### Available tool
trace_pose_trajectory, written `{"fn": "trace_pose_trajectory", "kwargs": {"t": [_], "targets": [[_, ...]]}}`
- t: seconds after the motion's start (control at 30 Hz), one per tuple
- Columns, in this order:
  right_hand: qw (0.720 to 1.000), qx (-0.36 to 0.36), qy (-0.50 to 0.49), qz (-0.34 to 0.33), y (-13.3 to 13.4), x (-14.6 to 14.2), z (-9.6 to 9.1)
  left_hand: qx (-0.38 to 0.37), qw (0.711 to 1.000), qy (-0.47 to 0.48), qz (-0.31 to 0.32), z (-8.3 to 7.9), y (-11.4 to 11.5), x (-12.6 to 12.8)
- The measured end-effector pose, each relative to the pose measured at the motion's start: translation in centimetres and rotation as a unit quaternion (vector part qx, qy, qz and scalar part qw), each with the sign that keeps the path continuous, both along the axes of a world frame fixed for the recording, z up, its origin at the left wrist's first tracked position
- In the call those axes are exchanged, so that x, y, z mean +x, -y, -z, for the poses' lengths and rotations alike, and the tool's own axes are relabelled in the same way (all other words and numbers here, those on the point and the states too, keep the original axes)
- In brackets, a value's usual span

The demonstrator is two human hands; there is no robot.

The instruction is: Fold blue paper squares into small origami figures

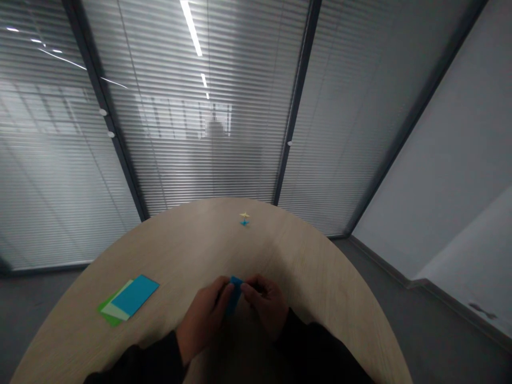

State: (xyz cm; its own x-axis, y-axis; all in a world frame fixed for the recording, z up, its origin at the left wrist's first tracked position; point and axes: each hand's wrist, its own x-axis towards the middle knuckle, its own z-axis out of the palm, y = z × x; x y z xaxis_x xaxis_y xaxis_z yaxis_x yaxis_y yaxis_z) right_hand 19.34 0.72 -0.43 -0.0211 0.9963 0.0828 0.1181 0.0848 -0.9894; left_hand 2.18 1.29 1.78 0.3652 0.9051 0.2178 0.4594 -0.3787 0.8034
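A small folded piece of blue paper (233, 301) is held between my two hands, low in the middle of the head view. My left hand (206, 314) pinches its left side with thumb and fingers. On the other side, my right hand (267, 304) grips the upper right edge, its thumb against the paper. The lower part of the paper falls into shadow, so its full shape cannot be made out. Off to the left lies a small stack of paper sheets (136, 295), blue on top with pale green and bright green beneath.
Two tiny folded paper figures, a yellow one (244, 215) and a blue one (244, 222), stand near the far edge of the round wooden table (192, 240). Beyond it are glass panels with blinds (216, 160). A white wall (452, 176) rises at the right.
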Motion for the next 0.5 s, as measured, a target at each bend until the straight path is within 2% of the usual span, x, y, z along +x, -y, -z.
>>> {"fn": "trace_pose_trajectory", "kwargs": {"t": [0.17,0.27,0.37,0.5], "targets": [[1.0,0.009,-0.027,0.007,-0.15,0.06,0.4,-0.07,0.993,0.081,0.047,-0.14,-0.13,-0.09],[0.999,0.015,-0.039,0.016,-0.24,0.06,0.71,-0.123,0.977,0.135,0.111,-0.04,-0.41,-0.29],[0.999,0.012,-0.039,0.023,-0.22,0.03,0.73,-0.157,0.967,0.131,0.152,0.07,-0.76,-0.49],[0.999,0.009,-0.033,0.028,-0.08,0.01,0.41,-0.177,0.966,0.112,0.149,-0.04,-0.91,-0.5]]}}
